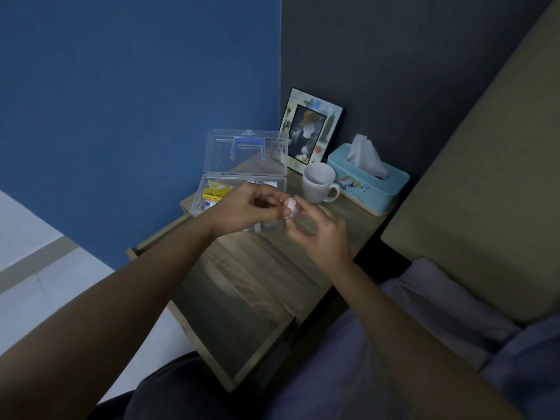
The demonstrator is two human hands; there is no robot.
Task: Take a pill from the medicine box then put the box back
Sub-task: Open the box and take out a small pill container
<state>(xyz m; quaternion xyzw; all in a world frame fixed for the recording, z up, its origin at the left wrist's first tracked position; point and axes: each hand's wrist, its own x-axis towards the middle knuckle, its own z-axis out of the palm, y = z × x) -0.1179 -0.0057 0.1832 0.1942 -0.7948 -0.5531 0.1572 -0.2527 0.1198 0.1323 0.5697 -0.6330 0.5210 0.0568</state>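
A person seated by a bed works both hands together above a wooden bedside table [251, 277], with a small pale pink item [290, 207] pinched between them, most likely a pill or a piece of blister packaging (too small and dim to tell which). The left hand [247, 209] curls its fingers inward, thumb and forefinger closed on the pink item from the left; the right hand [321, 234] meets it from the right, fingers bent and fingertips pressing on the same item. Both forearms reach forward from the lower edge of the frame and converge over the table, wrists slightly raised.

The clear plastic medicine box [242, 180] stands open on the table behind the left hand, its lid [247, 151] tilted upright with a blue handle showing through, yellow packets visible inside. It looks light and rigid, with smooth walls that could slip; a hold across the two long sides, once the lid is shut, seems the safest. The pink item appears tiny, light and easy to drop, calling for a fingertip pinch.

A white mug [318, 182] sits just beside the box, a turquoise tissue box [368, 178] and a photo frame [310, 128] beyond.
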